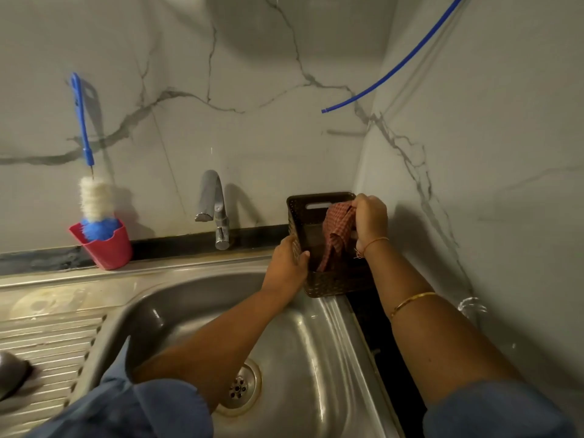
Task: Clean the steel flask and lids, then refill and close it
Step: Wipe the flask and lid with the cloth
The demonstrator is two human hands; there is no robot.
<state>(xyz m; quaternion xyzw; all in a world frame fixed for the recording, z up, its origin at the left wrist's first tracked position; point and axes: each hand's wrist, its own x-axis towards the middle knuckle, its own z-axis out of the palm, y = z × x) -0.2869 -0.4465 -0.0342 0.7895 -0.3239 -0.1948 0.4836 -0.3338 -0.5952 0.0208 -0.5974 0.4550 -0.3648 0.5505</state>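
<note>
At centre right, right hand [370, 216] pinches a red cloth [335, 233] over the basket [331, 284]; left hand [287, 263] grips its left wall. Lower left, a blurred steel thing [11, 371] sits on the drainboard [53, 338].

1. One head-worn camera gives the only view, from above the near edge of the sink [316, 327], looking forward and steeply down.
2. It faces the back wall [252, 74] behind the tap [218, 213].
3. It sits close: the left hand [289, 263] and right hand [369, 216] reach at arm's length to the sink's far right corner; sleeves [164, 412] fill the bottom edge.
4. The wide lens bows lines outward.
</note>
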